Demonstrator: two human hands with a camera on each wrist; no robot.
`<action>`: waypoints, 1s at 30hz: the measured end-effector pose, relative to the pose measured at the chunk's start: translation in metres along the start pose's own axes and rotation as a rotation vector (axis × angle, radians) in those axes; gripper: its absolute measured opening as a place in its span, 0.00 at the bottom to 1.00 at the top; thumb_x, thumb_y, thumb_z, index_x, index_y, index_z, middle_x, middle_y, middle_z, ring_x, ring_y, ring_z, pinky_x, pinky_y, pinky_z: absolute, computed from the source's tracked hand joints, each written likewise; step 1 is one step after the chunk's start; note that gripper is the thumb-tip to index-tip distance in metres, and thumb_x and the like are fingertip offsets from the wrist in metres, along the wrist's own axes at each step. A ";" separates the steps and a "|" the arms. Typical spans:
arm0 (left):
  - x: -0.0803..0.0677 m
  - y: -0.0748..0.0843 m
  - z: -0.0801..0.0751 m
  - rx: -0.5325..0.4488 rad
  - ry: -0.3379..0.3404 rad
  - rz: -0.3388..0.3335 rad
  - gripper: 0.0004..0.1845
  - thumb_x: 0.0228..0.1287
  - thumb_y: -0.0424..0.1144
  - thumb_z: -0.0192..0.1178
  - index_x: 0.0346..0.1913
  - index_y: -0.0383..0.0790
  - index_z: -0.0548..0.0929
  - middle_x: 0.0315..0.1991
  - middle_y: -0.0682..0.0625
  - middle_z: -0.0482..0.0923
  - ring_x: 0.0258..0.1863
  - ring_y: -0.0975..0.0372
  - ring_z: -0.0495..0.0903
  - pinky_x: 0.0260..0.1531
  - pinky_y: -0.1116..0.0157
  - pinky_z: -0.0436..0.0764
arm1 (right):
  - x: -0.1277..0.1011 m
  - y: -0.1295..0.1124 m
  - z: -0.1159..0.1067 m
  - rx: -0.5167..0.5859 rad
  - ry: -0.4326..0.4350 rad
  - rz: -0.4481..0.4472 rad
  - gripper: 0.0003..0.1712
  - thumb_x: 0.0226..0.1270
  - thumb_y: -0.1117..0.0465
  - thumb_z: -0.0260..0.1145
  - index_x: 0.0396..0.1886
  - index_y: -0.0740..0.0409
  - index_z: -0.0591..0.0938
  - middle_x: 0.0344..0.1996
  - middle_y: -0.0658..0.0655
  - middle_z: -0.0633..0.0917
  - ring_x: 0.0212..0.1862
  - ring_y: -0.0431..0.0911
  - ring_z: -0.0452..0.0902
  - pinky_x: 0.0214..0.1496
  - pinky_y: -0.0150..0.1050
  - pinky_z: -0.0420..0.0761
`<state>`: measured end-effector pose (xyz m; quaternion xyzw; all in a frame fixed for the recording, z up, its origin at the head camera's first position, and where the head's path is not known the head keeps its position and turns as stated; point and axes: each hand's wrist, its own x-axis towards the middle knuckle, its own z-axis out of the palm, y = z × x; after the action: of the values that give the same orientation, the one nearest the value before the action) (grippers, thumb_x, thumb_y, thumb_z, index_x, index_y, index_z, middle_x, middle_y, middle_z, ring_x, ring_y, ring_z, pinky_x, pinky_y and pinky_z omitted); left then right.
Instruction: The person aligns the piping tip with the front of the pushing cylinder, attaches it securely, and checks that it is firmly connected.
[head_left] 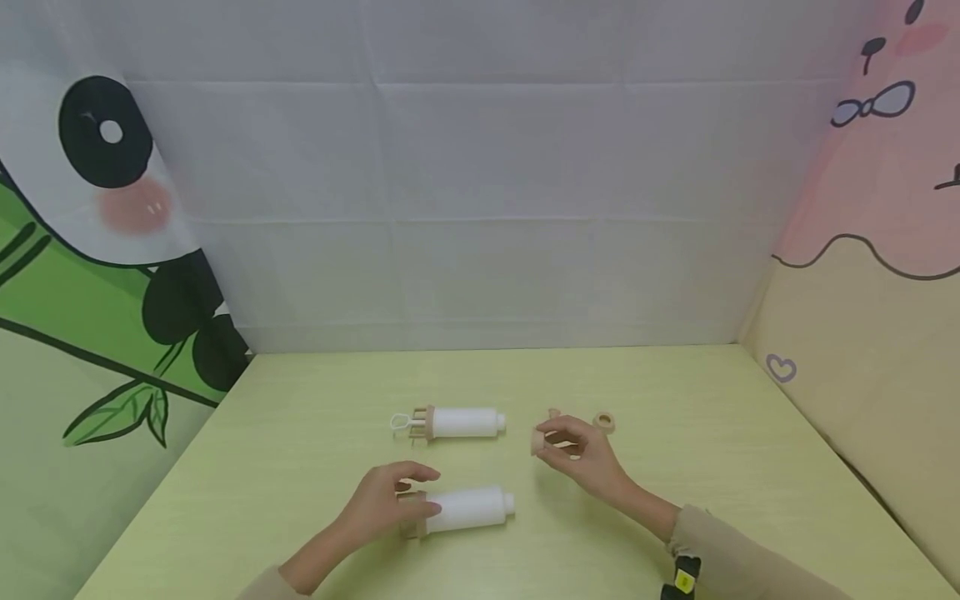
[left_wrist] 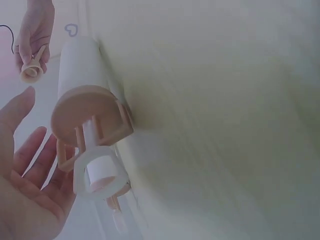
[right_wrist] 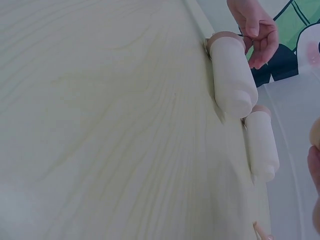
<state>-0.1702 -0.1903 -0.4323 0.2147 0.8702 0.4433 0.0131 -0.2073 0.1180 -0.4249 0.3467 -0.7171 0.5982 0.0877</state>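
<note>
A white cylinder point(head_left: 471, 509) with a narrow tip, a brownish cap and frame, and a white loop handle point(left_wrist: 100, 172) lies near the table's front. My left hand point(head_left: 390, 500) is beside its capped end, fingers relaxed and spread; the left wrist view shows the palm facing it without gripping. Further back lies a similar white cylinder point(head_left: 465, 422) with its loop to the left. Right of the cylinders, my right hand point(head_left: 592, 462) pinches a small beige ring-shaped piece point(head_left: 537, 442) between thumb and fingers above the table. The left wrist view shows the piece's round opening point(left_wrist: 32, 74).
A beige ring point(head_left: 604, 422) lies behind the right hand, and a small beige piece point(head_left: 553, 412) shows just past its fingers. The pale yellow table point(head_left: 300, 400) ends at a whitish cloth wall point(head_left: 480, 283); cartoon-printed cloths point(head_left: 855, 333) flank it.
</note>
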 end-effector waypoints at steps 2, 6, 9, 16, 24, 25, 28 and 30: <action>-0.003 -0.002 -0.001 0.049 -0.005 0.002 0.23 0.47 0.48 0.69 0.43 0.36 0.81 0.44 0.47 0.81 0.45 0.52 0.78 0.45 0.55 0.77 | 0.000 -0.001 0.000 -0.004 0.001 0.004 0.14 0.54 0.77 0.62 0.43 0.73 0.76 0.37 0.69 0.79 0.39 0.46 0.79 0.36 0.36 0.81; -0.005 -0.006 0.000 0.092 -0.025 0.005 0.24 0.43 0.50 0.70 0.43 0.40 0.82 0.45 0.51 0.80 0.46 0.55 0.76 0.46 0.55 0.76 | -0.001 -0.002 0.000 -0.012 0.006 0.011 0.14 0.54 0.77 0.63 0.43 0.73 0.76 0.38 0.68 0.79 0.39 0.45 0.79 0.36 0.36 0.81; -0.006 -0.009 0.002 0.077 -0.050 0.027 0.24 0.43 0.49 0.71 0.43 0.40 0.81 0.45 0.49 0.79 0.46 0.54 0.76 0.45 0.55 0.77 | -0.001 -0.001 0.000 -0.012 0.008 0.013 0.14 0.54 0.77 0.63 0.43 0.73 0.77 0.38 0.68 0.79 0.39 0.44 0.79 0.35 0.36 0.81; -0.004 -0.014 0.006 0.099 -0.074 0.082 0.22 0.43 0.46 0.72 0.42 0.40 0.81 0.43 0.48 0.80 0.44 0.54 0.78 0.42 0.62 0.79 | -0.001 -0.002 0.000 -0.016 0.010 0.008 0.14 0.54 0.77 0.63 0.42 0.73 0.77 0.37 0.68 0.79 0.39 0.43 0.79 0.35 0.36 0.81; -0.001 -0.018 0.009 0.110 -0.112 0.060 0.23 0.41 0.42 0.73 0.43 0.40 0.81 0.44 0.48 0.79 0.44 0.53 0.78 0.41 0.65 0.79 | -0.002 -0.003 -0.001 -0.034 0.018 0.039 0.14 0.54 0.76 0.63 0.43 0.72 0.77 0.38 0.68 0.79 0.39 0.44 0.79 0.36 0.36 0.81; 0.000 -0.018 0.009 0.112 -0.116 0.062 0.23 0.41 0.42 0.73 0.43 0.39 0.81 0.44 0.48 0.80 0.44 0.54 0.78 0.41 0.65 0.79 | -0.003 -0.003 -0.001 -0.036 0.020 0.039 0.14 0.54 0.76 0.63 0.43 0.72 0.77 0.38 0.68 0.79 0.39 0.44 0.79 0.36 0.36 0.81; 0.003 -0.019 0.008 0.117 -0.129 0.075 0.23 0.42 0.43 0.72 0.43 0.39 0.81 0.44 0.48 0.80 0.43 0.56 0.78 0.41 0.66 0.78 | -0.003 -0.002 -0.001 -0.038 0.019 0.037 0.14 0.54 0.76 0.63 0.42 0.72 0.77 0.38 0.68 0.79 0.39 0.43 0.79 0.36 0.36 0.81; 0.004 -0.019 0.008 0.108 -0.136 0.089 0.22 0.43 0.43 0.72 0.43 0.38 0.81 0.43 0.47 0.80 0.42 0.57 0.78 0.39 0.67 0.79 | -0.004 -0.001 -0.001 -0.036 0.018 0.033 0.14 0.54 0.76 0.63 0.42 0.72 0.77 0.38 0.68 0.79 0.39 0.43 0.79 0.35 0.36 0.81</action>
<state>-0.1793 -0.1926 -0.4511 0.2831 0.8796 0.3801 0.0410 -0.2042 0.1201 -0.4262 0.3277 -0.7325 0.5898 0.0905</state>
